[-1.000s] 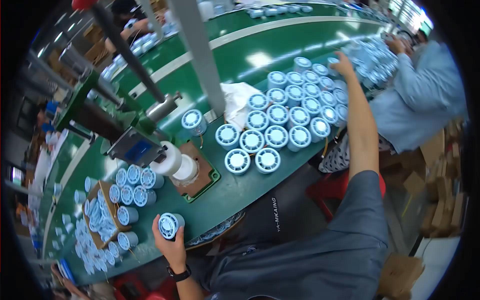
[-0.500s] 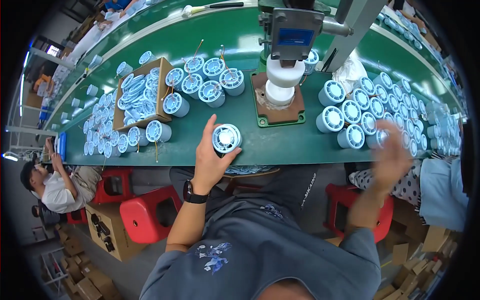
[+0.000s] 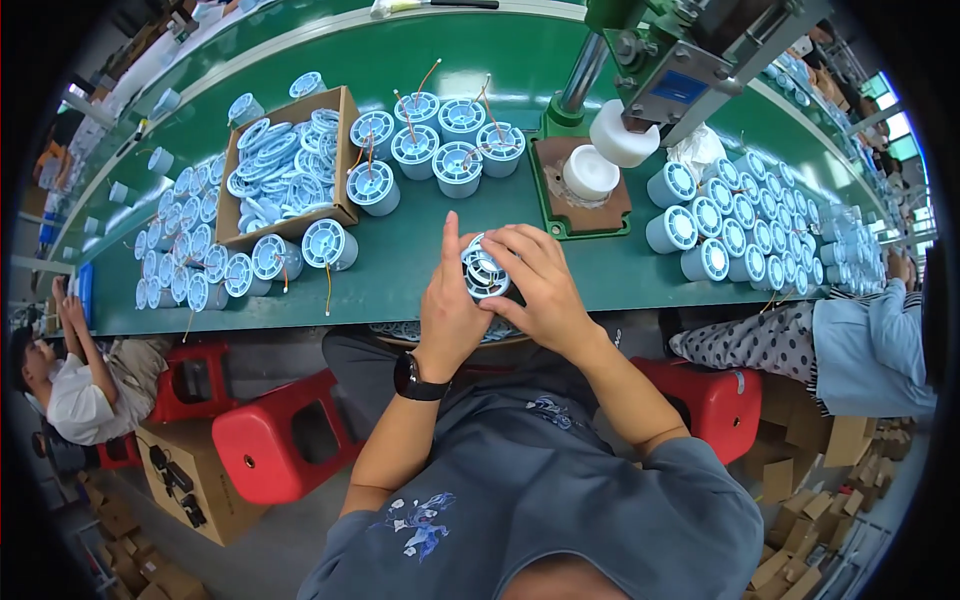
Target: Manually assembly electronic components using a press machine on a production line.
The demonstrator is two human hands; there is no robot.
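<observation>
My left hand (image 3: 450, 302) is wrapped round the side of a light-blue round plastic housing (image 3: 482, 275) near the table's front edge, index finger pointing up. Over the top of that housing, my right hand (image 3: 545, 285) presses its fingers and thumb on a slotted ring, gripping from the right. The housing's lower part is hidden by my hands. Just beyond my hands stands a loose group of similar housings (image 3: 457, 168) with thin wires sticking out. To their left, a cardboard box (image 3: 347, 155) holds many loose light-blue slotted rings (image 3: 285, 160).
A green press with a white round head (image 3: 622, 135) above a white round seat (image 3: 591, 172) stands right of centre. Rows of capped housings (image 3: 708, 258) fill the right side. More housings (image 3: 240, 275) crowd the left. Red stools (image 3: 280, 440) flank me; other people sit at both sides.
My right hand has come in from the far right onto the housing in my left hand. The whole view has turned a little, shifting the press to the right in the picture.
</observation>
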